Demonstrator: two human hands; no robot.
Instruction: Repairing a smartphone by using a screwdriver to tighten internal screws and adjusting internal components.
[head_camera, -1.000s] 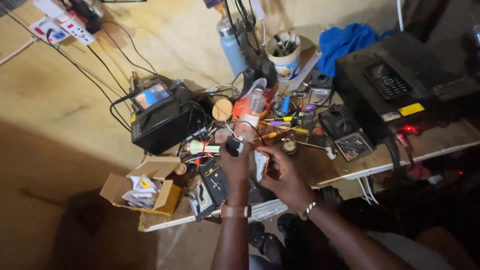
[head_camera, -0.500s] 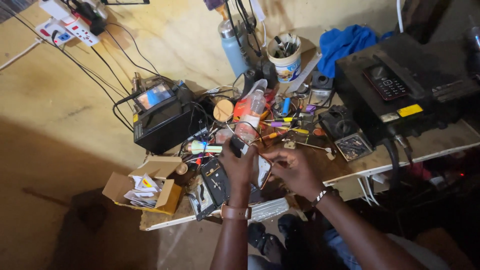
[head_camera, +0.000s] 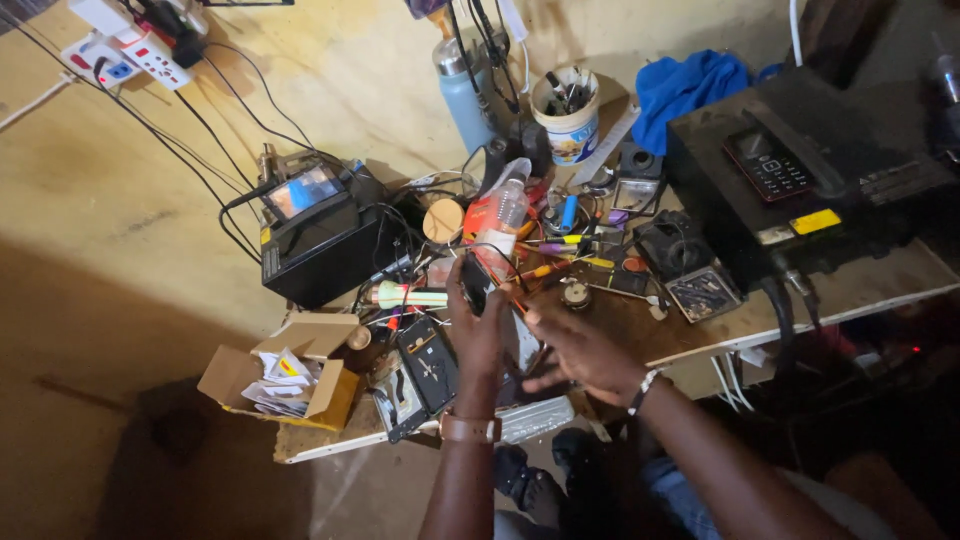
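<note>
Left hand is raised above the cluttered surface, fingers clamped around a small dark phone held upright, screen side not readable from this view. Right hand hovers just beside it, lower and to the right, fingers spread apart and holding nothing; slightly blurred. A watch sits on the left wrist, a bracelet on the right. Directly under the hands: opened dark phone parts lying flat, with loose screwdrivers near the fingertips. A clear plastic bottle stands behind the phone; a black box with a small screen is to the left; a cardboard box of papers sits at the near-left edge. A white cup of tools is well behind. Judgement: for handling a small device over such crowding, the grip reads best kept at the edges, the unit low over the surface, and the free hand close beneath, so that any loose part falls onto a bare patch rather than into wiring.
</note>
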